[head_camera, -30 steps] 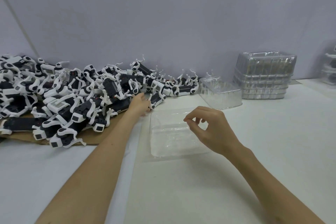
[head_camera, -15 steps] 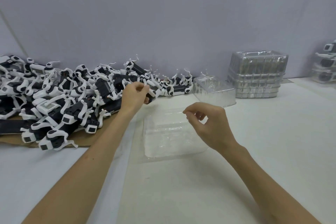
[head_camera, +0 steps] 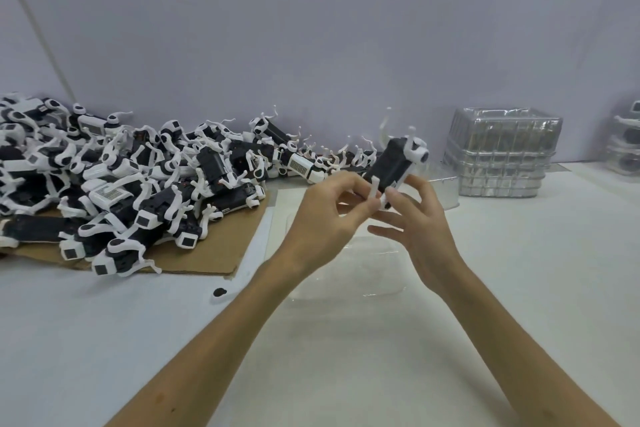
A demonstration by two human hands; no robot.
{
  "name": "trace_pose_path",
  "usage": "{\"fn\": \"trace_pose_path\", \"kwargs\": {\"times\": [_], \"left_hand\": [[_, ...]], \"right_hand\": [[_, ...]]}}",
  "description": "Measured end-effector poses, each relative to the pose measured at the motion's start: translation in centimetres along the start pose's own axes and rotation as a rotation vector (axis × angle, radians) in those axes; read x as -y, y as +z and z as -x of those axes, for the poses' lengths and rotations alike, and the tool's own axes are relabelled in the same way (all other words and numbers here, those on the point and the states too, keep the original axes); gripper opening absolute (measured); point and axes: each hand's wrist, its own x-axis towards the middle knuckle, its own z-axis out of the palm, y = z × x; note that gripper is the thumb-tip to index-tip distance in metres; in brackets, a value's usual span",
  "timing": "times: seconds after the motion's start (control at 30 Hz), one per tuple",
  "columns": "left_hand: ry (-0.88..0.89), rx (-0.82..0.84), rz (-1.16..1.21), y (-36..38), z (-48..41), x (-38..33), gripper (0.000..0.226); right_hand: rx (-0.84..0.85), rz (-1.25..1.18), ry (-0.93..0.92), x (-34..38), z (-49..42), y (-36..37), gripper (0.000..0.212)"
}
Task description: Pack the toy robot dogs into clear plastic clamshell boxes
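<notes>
You've lifted one toy robot dog (head_camera: 391, 166) off the pile (head_camera: 121, 177) (too tangled to count). Your left hand (head_camera: 322, 215) pinches its white leg. Your right hand (head_camera: 420, 225), empty a moment ago, grips its lower end, above the one open clamshell box (head_camera: 374, 274) on the table (head_camera: 519, 288).

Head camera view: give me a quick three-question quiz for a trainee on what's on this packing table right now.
1. True or false: the toy robot dog already lies inside the clear clamshell box on the table.
2. The pile of toy dogs rests on: A) a cardboard sheet, B) a metal tray, C) a towel.
3. Fill in: the stack of clear boxes stands to the person's ____.

Key: 1 false; 2 A; 3 right.
</notes>
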Motion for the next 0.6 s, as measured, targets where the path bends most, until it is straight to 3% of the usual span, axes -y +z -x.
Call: {"fn": "trace_pose_path", "kwargs": {"times": [0.13, 0.2, 0.27, 0.37, 0.47, 0.53, 0.6], "left_hand": [[0.067, 0.085, -0.01, -0.4, 1.2, 0.4, 0.015], [0.069, 0.007, -0.031, -1.2, 1.6, 0.9, 0.02], [0.033, -0.173, -0.062, -2.1, 2.1, 1.9, 0.024], [-0.157, -0.351, -0.044, -3.5, 2.8, 4.4, 0.039], [-0.464, -0.267, 0.105, -4.7, 3.0, 7.0, 0.065], [-0.56, -0.192, 0.155, -4.8, 3.3, 8.1, 0.081], [-0.588, -0.135, 0.186, -4.6, 3.6, 8.6, 0.08]], "right_hand": [[-0.063, -0.061, -0.036, -0.5, 0.1, 0.4, 0.04], [-0.138, -0.009, -0.087, -0.4, 0.0, 0.3, 0.044], [-0.211, 0.077, -0.131, -0.2, -0.2, -0.2, 0.048], [-0.262, 0.224, -0.179, -0.1, -0.4, -1.0, 0.051], [-0.271, 0.35, -0.291, -0.2, -0.3, -0.9, 0.047], [-0.256, 0.403, -0.342, -0.3, -0.1, -0.8, 0.044], [-0.247, 0.465, -0.372, -0.5, 0.0, -0.7, 0.04]]}}
